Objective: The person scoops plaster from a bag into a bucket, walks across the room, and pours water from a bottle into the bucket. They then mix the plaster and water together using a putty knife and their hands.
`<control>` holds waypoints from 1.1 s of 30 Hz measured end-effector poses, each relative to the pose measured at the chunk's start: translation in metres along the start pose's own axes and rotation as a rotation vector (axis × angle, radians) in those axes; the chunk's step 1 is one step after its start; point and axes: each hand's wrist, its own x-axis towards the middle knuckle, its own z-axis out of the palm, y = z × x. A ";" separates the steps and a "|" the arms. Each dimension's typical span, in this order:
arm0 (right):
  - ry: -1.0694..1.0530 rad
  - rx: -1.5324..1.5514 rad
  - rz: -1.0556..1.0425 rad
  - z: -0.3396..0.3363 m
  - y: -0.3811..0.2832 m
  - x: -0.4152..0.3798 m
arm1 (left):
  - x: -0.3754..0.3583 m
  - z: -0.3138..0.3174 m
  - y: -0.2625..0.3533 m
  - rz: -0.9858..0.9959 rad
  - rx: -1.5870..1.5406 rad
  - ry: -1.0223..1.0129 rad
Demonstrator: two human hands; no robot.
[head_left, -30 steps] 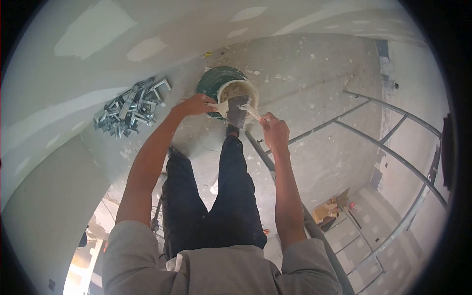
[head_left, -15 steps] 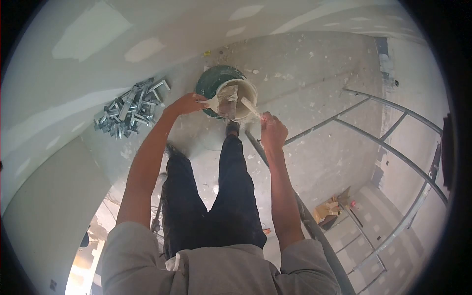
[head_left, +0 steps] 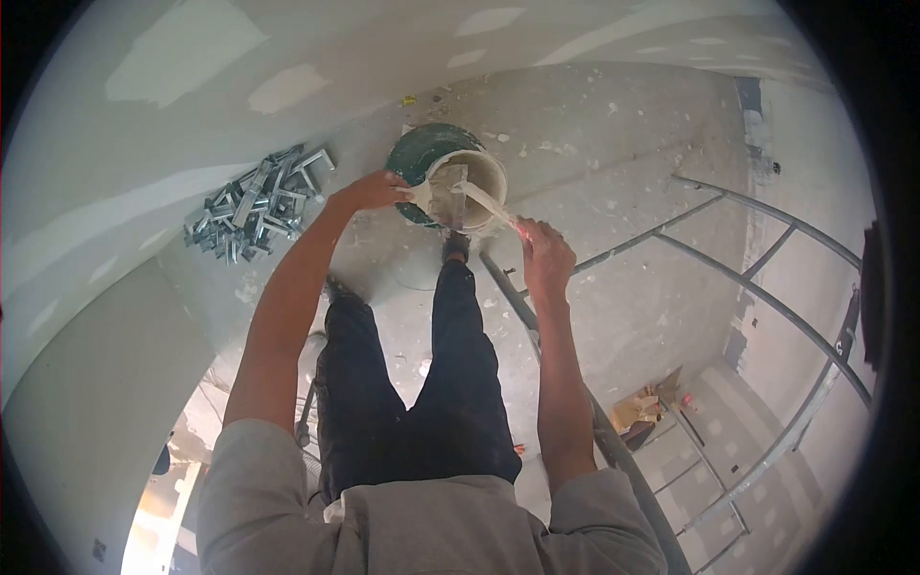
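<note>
My left hand [head_left: 381,190] is closed round the whitish handle of a wide putty knife [head_left: 459,213], whose blade lies over the bucket mouth. My right hand [head_left: 548,257] grips the end of a whitish, compound-coated scraper [head_left: 493,205]. Its far end meets the putty knife's blade; the exact shape of that end is hard to make out. Beneath both tools is a white bucket [head_left: 499,182], smeared with pale compound inside. It stands against or in a round dark green tub [head_left: 414,151], partly hidden behind it.
A pile of metal brackets [head_left: 259,206] lies on the floor by the left wall. Metal scaffold frames [head_left: 786,302] stand at the right, with a long rail [head_left: 613,446] beside my right arm. Cardboard scraps [head_left: 632,414] lie lower right. My feet are close to the bucket.
The scraper in my right hand has moved onto the putty knife's blade, and the right hand shifted slightly right and down. The clump of compound seen on the blade is smaller now.
</note>
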 end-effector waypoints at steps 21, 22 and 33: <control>-0.066 -0.027 -0.048 0.025 0.003 0.008 | -0.010 0.002 0.022 0.149 0.156 0.048; -0.101 -0.045 -0.008 0.014 0.003 0.002 | -0.006 0.000 0.017 0.128 0.163 0.052; 0.037 0.078 0.297 -0.068 -0.012 -0.031 | -0.067 0.016 0.077 0.120 0.536 0.252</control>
